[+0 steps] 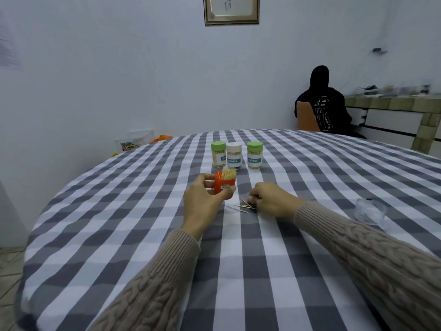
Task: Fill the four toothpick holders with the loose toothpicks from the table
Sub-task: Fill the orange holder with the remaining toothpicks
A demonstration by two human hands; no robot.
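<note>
Left hand (202,199) has its grip clamped on the orange holder (224,186) while right hand (267,199) pinches loose toothpicks (242,206) off the surface (143,235); next, lifting them in likely needs aligned tips.

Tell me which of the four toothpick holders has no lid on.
The orange holder, held by the left hand; its toothpicks stick out uncovered. The three behind it are capped.

Dim, cool, even light; warped, blurry edges.

open holder (224,185) before three capped holders (233,156) | loose toothpicks (242,206) right
</note>
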